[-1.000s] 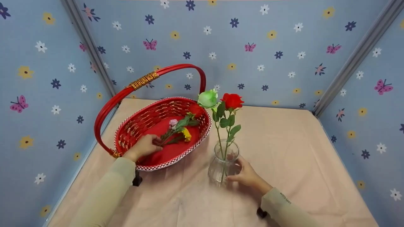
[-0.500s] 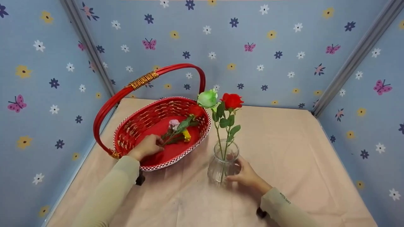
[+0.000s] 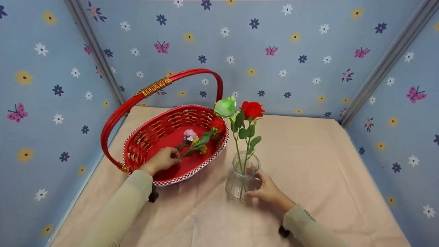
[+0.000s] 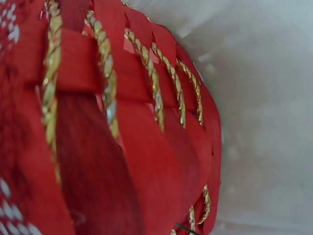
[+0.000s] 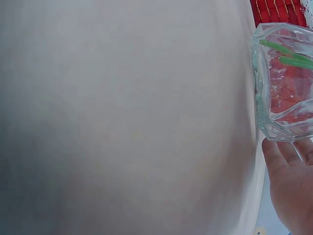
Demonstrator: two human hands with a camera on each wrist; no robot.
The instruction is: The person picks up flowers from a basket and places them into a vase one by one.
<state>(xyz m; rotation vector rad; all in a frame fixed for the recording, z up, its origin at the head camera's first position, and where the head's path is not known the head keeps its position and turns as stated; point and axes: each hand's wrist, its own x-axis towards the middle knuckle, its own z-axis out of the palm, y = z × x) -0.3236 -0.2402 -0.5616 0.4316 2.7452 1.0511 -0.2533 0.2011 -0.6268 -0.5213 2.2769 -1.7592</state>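
Note:
Inside the red woven basket (image 3: 161, 183), my left hand (image 3: 162, 160) pinches the stem of a red rose (image 3: 217, 123), whose green leaves cross over a yellow flower (image 3: 203, 149). A pink flower (image 3: 190, 134) lies just beyond that stem. My right hand (image 3: 269, 192) holds the right side of a clear glass vase (image 3: 236, 183), thumb in front and fingers behind. Standing in the vase are a green rose (image 3: 225, 107) and another red rose (image 3: 252, 110). The right wrist view shows fingers (image 5: 276, 154) against the glass and green stem ends inside. The left wrist view catches only the basket's outer weave (image 4: 146, 147).
The basket's tall red handle (image 3: 120, 115), with its gold-wound grip, arches over the left and back. A pale pink cloth (image 3: 308, 154) covers the table. Blue patterned panels (image 3: 260, 41) stand behind and on both sides.
The red rose in my left hand has shifted slightly right, its leaves now lying across the yellow flower. The left hand has moved a little to the right. My right hand and the vase stay put.

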